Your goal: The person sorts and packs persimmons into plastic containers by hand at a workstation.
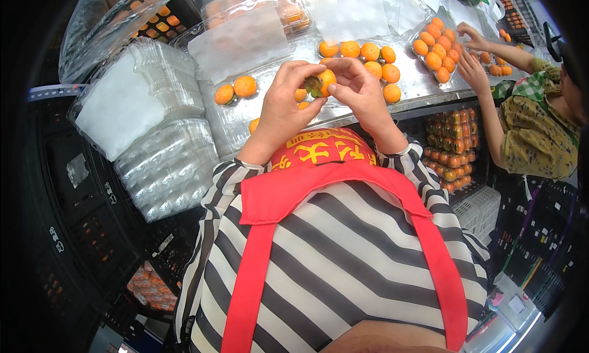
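Observation:
Between both hands, above the front of the metal table (317, 113), is an orange persimmon (327, 80) with its green-brown calyx turned to the left. The fingers of my left hand (291, 93) grip it on the calyx side. On the other side, my right hand (359, 88) holds it with thumb and fingertips. Partly beneath my left hand lies a clear plastic tray (232, 118) with several persimmons (245, 86) in it. Beyond and beside my right hand, more loose persimmons (391, 73) stand in a cluster; my hands hide some of them.
At left are stacked clear plastic trays (168, 169) topped by a white sheet (120, 107). A filled clamshell (257, 8) stands at the back. A co-worker's hands (474, 70) are beside a full persimmon tray (435, 51) at right. Packed fruit (453, 155) sits below the table.

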{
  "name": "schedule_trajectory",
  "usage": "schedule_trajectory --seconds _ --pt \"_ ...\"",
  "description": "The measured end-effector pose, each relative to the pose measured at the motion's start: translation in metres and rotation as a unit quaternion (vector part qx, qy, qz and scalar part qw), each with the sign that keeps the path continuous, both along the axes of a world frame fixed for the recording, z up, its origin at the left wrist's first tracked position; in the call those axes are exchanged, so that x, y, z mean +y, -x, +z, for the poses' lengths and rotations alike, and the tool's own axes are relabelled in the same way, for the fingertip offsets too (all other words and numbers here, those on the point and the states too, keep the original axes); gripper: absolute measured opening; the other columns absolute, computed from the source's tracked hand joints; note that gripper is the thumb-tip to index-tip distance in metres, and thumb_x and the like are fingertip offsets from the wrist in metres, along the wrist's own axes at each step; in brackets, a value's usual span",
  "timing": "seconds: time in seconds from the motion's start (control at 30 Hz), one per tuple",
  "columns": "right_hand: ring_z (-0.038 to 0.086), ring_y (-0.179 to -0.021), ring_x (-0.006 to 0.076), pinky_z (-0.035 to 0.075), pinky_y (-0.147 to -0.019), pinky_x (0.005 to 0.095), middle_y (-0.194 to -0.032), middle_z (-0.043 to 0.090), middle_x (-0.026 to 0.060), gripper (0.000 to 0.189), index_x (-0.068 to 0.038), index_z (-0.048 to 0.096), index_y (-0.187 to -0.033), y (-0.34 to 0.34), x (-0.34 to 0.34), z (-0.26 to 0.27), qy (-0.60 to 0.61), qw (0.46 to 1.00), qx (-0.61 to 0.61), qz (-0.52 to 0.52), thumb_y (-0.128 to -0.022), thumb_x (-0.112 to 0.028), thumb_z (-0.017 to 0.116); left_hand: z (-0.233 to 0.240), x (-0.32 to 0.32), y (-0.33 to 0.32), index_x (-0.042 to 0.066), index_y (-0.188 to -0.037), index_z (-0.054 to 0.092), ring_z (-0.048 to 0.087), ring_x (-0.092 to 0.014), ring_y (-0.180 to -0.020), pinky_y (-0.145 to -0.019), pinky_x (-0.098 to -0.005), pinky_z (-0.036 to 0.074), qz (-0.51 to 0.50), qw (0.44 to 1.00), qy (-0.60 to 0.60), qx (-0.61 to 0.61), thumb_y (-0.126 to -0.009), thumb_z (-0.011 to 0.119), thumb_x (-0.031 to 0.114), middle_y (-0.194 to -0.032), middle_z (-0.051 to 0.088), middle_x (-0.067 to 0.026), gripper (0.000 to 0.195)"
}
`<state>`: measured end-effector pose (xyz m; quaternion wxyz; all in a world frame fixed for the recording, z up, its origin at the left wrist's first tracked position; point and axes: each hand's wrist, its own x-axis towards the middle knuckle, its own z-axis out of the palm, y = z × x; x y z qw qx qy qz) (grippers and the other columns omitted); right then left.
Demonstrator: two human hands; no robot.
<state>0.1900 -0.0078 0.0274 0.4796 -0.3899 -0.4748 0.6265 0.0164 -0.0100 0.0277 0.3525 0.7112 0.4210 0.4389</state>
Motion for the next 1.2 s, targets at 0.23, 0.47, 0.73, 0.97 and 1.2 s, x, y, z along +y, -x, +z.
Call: schedule_trajectory --seconds 0.23,0.47,0.73,0.97,1.2 --pt "0.058 -0.107 0.0169 0.048 -0.093 0.0294 -0.113 0.058 0.0108 0.035 0.005 0.052 -0.118 -0.001 0.001 -0.002 0.011 1.0 0.004 -0.009 -0.086 -0.006 0.06 -0.001 0.001 0.0 0.007 -0.115 0.059 0.058 -0.023 -0.105 -0.084 -0.0313 0.052 -0.001 1.0 0.009 -0.014 -0.07 0.072 -0.003 -0.114 0.055 -0.0108 0.048" --pt "0.06 -0.1 0.0145 0.051 -0.084 0.0269 -0.106 0.061 0.0098 0.029 0.004 0.056 -0.114 0.002 0.003 0.003 0.056 0.997 -0.046 -0.036 -0.088 -0.007 0.06 -0.004 0.0 0.001 0.005 -0.118 0.057 0.058 -0.019 -0.105 -0.087 -0.0294 0.051 -0.017 0.996 0.079 -0.044 -0.073 0.07 -0.003 -0.117 0.053 -0.009 0.048" --pt "0.06 -0.102 0.0163 0.05 -0.088 0.0276 -0.112 0.059 0.0104 0.039 0.003 0.052 -0.12 -0.002 0.003 -0.004 0.019 0.999 -0.037 0.006 -0.085 -0.009 0.065 -0.011 0.002 0.003 0.006 -0.116 0.057 0.06 -0.02 -0.101 -0.085 -0.0299 0.052 -0.028 0.988 0.116 -0.101 -0.073 0.071 -0.001 -0.115 0.053 -0.0084 0.046" --pt "0.056 -0.109 0.016 0.05 -0.088 0.028 -0.114 0.057 0.0097 0.044 0.002 0.051 -0.123 -0.003 0.002 -0.009 0.081 0.996 0.031 0.019 -0.084 -0.013 0.066 -0.008 0.0 0.006 0.005 -0.119 0.056 0.057 -0.017 -0.107 -0.089 -0.0288 0.049 -0.036 0.988 0.12 -0.091 -0.074 0.07 -0.001 -0.118 0.053 -0.0076 0.047" --pt "0.06 -0.105 0.0178 0.053 -0.084 0.0307 -0.115 0.058 0.0112 0.046 0.001 0.05 -0.124 -0.006 0.008 -0.007 0.196 0.974 0.101 0.05 -0.087 -0.022 0.064 -0.009 0.005 0.009 0.006 -0.118 0.057 0.056 -0.022 -0.111 -0.091 -0.0326 0.046 -0.021 0.998 0.046 -0.042 -0.072 0.07 0.004 -0.118 0.056 -0.0088 0.048"
